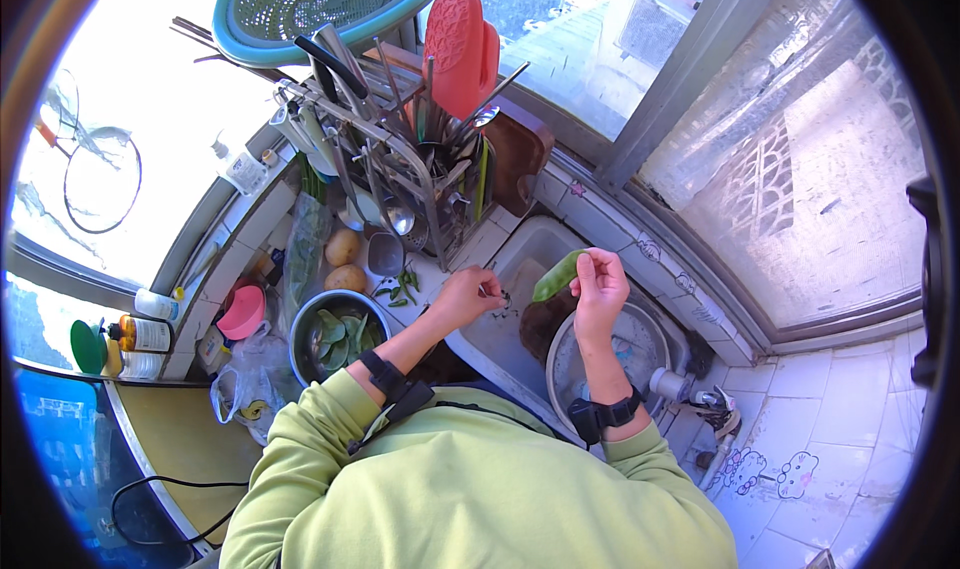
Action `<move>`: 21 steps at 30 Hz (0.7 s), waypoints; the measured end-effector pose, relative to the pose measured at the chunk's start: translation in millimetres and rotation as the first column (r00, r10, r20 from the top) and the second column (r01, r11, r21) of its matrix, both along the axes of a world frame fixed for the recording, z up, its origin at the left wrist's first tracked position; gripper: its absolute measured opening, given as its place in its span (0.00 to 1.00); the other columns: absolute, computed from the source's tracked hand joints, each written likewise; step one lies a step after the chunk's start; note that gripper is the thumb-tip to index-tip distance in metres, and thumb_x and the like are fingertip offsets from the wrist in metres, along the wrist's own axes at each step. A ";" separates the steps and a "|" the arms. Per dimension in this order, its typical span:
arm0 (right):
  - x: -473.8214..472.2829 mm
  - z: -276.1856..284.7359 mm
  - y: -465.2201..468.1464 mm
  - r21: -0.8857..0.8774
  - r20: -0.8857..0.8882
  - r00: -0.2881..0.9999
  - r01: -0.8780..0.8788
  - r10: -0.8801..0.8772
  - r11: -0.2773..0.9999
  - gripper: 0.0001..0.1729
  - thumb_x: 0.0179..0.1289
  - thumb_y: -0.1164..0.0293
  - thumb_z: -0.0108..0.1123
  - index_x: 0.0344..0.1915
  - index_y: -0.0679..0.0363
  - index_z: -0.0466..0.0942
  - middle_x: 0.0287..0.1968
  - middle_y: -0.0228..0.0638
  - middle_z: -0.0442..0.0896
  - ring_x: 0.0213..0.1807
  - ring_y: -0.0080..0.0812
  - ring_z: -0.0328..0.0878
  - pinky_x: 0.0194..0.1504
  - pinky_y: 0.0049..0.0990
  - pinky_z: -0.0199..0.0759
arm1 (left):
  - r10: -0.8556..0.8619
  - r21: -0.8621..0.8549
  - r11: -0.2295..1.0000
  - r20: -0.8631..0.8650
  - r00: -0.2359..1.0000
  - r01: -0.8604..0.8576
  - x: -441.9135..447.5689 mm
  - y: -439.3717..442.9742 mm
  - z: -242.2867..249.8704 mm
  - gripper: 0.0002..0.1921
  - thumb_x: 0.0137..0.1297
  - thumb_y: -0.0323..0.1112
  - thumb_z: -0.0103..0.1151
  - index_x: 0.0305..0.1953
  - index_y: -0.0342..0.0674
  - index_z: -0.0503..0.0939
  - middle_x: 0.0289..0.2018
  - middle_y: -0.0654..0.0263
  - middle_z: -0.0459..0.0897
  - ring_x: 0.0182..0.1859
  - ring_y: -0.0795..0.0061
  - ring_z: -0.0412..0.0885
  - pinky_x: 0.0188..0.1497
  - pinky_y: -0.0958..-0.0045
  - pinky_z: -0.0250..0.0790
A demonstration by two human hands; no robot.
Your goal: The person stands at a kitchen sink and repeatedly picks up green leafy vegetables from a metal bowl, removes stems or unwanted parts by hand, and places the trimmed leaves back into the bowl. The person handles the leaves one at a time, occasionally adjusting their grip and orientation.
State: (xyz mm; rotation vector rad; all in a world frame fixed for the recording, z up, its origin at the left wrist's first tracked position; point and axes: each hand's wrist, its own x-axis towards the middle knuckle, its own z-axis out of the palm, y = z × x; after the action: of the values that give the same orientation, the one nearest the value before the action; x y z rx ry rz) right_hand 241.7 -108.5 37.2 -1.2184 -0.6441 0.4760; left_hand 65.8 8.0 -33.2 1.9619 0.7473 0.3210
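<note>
My right hand holds a flat green bean pod by its end, above the sink and close to a round metal basin in it. My left hand is over the sink's left rim, its fingertips pinched together; whether something thin is between them cannot be told. Small dark scraps lie in the sink just past those fingers. Left of my left forearm stands a metal pot with flat green pods inside. Small green chili peppers lie on the counter between the pot and my left hand.
Two potatoes and a bagged green vegetable lie behind the pot. Beyond them stands a metal rack with knives and utensils, near a red silicone mitt. A faucet is at the sink's right; a plastic bag sits left.
</note>
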 end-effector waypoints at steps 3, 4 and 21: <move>-2.7 -1.2 2.0 0.007 -0.012 1.000 -0.016 0.016 1.000 0.06 0.69 0.71 0.63 0.39 0.62 0.77 0.30 0.25 0.78 0.23 0.14 0.69 0.23 0.14 0.62 | -0.038 0.055 0.998 0.043 0.998 0.036 -9.6 0.5 -6.7 0.11 0.58 0.33 0.63 0.43 0.42 0.84 0.32 0.58 0.82 0.35 0.60 0.82 0.40 0.63 0.74; -4.7 -1.8 3.5 -0.005 -0.018 0.999 -0.037 0.037 0.999 0.06 0.69 0.71 0.63 0.40 0.61 0.77 0.29 0.25 0.78 0.22 0.14 0.69 0.23 0.14 0.62 | -0.045 0.090 0.995 0.053 0.998 0.040 -13.9 -0.2 -7.8 0.12 0.59 0.33 0.63 0.44 0.43 0.84 0.33 0.58 0.83 0.35 0.58 0.82 0.41 0.62 0.74; -191.8 -68.6 86.4 -0.335 -0.172 0.423 -0.874 0.890 0.351 0.25 0.66 0.75 0.62 0.62 0.64 0.70 0.55 0.44 0.79 0.37 0.23 0.83 0.33 0.21 0.78 | 0.200 -0.396 0.856 -0.339 0.919 -0.332 -307.4 -86.3 76.7 0.13 0.69 0.38 0.58 0.36 0.33 0.83 0.25 0.65 0.83 0.27 0.77 0.81 0.30 0.74 0.73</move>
State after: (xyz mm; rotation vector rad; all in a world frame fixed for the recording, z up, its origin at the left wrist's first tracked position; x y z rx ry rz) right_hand 50.0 -22.1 -31.4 -1.1370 -1.3108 1.5906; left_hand -241.6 -78.3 43.5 1.4762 1.1793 0.0164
